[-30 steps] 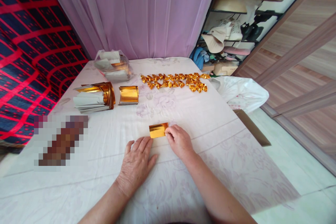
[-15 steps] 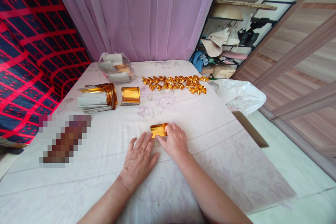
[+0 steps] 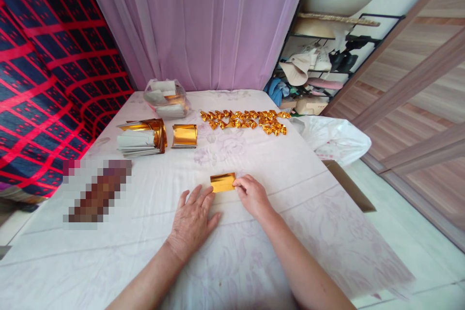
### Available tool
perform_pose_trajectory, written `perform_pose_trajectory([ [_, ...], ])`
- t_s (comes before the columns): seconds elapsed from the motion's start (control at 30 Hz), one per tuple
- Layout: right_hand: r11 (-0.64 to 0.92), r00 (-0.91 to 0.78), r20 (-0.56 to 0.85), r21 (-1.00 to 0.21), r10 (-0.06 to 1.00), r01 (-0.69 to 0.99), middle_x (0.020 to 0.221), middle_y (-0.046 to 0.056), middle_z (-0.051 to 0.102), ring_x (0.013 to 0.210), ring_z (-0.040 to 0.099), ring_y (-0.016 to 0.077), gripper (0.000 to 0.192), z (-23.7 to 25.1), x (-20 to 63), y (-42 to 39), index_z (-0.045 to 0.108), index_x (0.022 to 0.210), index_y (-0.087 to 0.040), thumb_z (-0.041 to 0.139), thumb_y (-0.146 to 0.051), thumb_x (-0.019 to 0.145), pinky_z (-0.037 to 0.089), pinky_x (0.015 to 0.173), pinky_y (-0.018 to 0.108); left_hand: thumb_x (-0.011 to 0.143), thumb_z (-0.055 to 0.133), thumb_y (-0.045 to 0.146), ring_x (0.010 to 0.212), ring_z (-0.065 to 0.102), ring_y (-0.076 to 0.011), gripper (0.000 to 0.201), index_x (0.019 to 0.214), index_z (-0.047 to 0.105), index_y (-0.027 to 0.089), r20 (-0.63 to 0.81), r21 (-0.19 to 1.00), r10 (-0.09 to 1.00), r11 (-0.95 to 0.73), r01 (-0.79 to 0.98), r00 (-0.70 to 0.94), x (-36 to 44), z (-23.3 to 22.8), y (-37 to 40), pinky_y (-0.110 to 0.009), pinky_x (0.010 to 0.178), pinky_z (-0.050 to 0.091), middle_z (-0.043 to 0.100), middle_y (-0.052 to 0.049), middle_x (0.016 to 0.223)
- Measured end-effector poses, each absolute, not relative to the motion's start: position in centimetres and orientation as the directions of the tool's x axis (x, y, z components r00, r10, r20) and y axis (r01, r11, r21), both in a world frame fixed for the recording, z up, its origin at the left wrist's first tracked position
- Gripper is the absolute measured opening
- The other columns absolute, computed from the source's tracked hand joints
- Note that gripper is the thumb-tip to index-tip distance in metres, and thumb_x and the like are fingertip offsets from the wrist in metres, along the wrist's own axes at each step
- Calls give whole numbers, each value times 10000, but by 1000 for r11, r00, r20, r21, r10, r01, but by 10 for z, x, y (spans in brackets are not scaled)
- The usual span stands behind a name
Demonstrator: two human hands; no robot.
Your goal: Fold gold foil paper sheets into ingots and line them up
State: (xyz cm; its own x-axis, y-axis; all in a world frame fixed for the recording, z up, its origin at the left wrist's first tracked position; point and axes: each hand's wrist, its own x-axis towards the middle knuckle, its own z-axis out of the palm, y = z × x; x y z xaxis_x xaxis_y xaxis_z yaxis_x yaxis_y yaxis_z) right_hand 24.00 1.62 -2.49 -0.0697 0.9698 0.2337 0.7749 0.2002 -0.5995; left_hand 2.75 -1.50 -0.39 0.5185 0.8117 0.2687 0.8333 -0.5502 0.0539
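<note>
- The person is sitting at a worktop (image 3: 308, 189) covered with a pale flowered cloth, both hands working on one gold foil sheet (image 3: 223, 182).
- The gold foil sheet is lying flat near the middle of the worktop, just ahead of both hands; it looks like a small rectangle, possibly folded once already, though I cannot tell the number of layers.
- The left hand (image 3: 192, 220) is resting palm down, fingers spread, its fingertips touching the sheet's near left edge; this grip is open and is pinning rather than holding.
- The right hand (image 3: 252, 195) is meeting the sheet's right end with fingers curled; thumb and forefinger seem to be pinching that edge, but the contact is too small to confirm.
- Done so far, judging by the layout: a row of folded gold pieces (image 3: 242, 120) is lying at the far side of the worktop, many of them, touching or just beside one another.
- Left to do, judging likewise: a stack of unfolded sheets (image 3: 140, 136) is waiting far left, a curled gold sheet (image 3: 184, 135) just beside it, and a clear bag of sheets (image 3: 166, 98) beyond them.
- Estimate: the work is well underway but far from finished; the current piece is appearing to be at an early fold.
- A white plastic bag (image 3: 332, 138) is lying at the worktop's right edge.
</note>
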Motion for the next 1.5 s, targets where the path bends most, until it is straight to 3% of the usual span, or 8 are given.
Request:
perform_pose_trajectory([
  [0.23, 243, -74, 296, -591, 952, 769, 875, 22, 659, 843, 618, 163, 199, -31, 240, 15, 663, 836, -218, 523, -78, 814, 468, 778, 276, 906, 519, 449, 1210, 526, -291, 426, 1280, 578, 256, 225, 30, 828, -533, 845, 514, 40, 0, -14, -515, 1039, 336, 615, -79, 1290],
  [0.67, 263, -93, 310, -569, 946, 779, 857, 24, 650, 843, 607, 166, 217, -31, 239, 15, 658, 833, -223, 505, -70, 815, 457, 765, 270, 906, 516, 443, 1233, 524, -318, 406, 1216, 636, 210, 247, -6, 810, -548, 836, 533, 29, 5, -14, -537, 1065, 316, 643, -95, 1267],
  [1.0, 286, -102, 346, -537, 933, 794, 878, 32, 644, 836, 596, 170, 249, -28, 238, 10, 649, 912, -223, 483, -72, 803, 461, 788, 273, 914, 510, 386, 1143, 573, -304, 358, 1198, 642, 213, 284, -11, 805, -540, 842, 520, 30, 6, -11, -539, 1054, 323, 673, -113, 1169],
  [1.13, 333, -158, 387, -442, 908, 833, 1082, 94, 624, 1020, 568, 214, 246, -21, 228, 1, 659, 1073, -210, 537, -183, 862, 441, 906, 344, 897, 545, 409, 1054, 594, -291, 378, 1233, 622, 251, 250, -40, 823, -518, 855, 510, 40, 8, -8, -544, 1021, 354, 662, -116, 1089],
  [1.27, 359, -263, 323, -288, 909, 888, 1409, 135, 459, 1304, 383, 315, 368, -13, 215, -5, 619, 1226, -267, 616, -272, 858, 375, 988, 483, 884, 566, 432, 1044, 590, -288, 414, 1259, 608, 263, 232, -38, 837, -501, 865, 495, 44, 9, -7, -539, 1021, 361, 652, -113, 1080],
  [1.5, 286, -209, 307, -232, 928, 930, 1418, 128, 463, 1342, 336, 322, 334, -16, 219, -8, 642, 1208, -299, 612, -297, 875, 338, 1006, 515, 887, 563, 450, 1110, 574, -287, 423, 1243, 617, 228, 187, -36, 838, -516, 856, 513, 39, 8, -9, -558, 1053, 323, 650, -125, 1153],
])
